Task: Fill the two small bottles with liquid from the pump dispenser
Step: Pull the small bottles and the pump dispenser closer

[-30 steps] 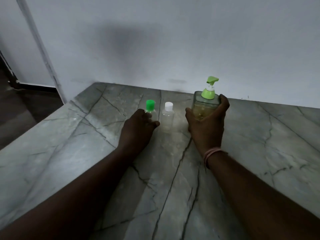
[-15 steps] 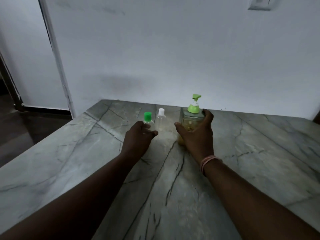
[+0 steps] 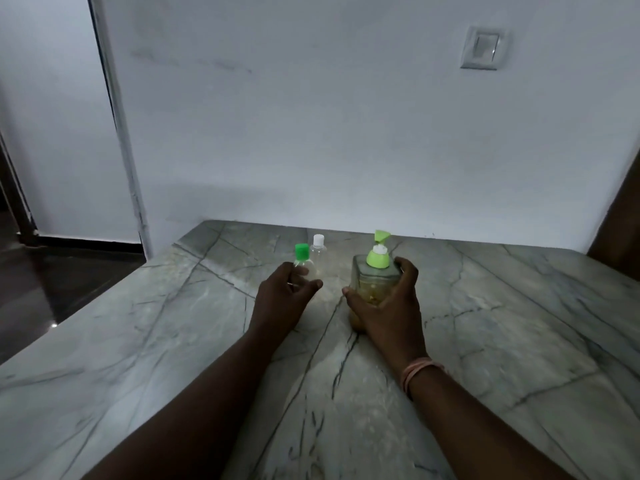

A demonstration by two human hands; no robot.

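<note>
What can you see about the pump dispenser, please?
The pump dispenser is a square, clear bottle, plastic by its look, with a light green collar and a light green pump head on a white stem. It holds yellowish liquid, stands upright on the grey marble counter, to the right of the two small bottles and apart from them. The right hand grips its body, thumb on the left side, fingers around the right.

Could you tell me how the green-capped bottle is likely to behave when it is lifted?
The green-capped bottle looks clear and empty, so probably light. It is slim and upright, so a nudge may tip it. The left hand already holds it.
</note>
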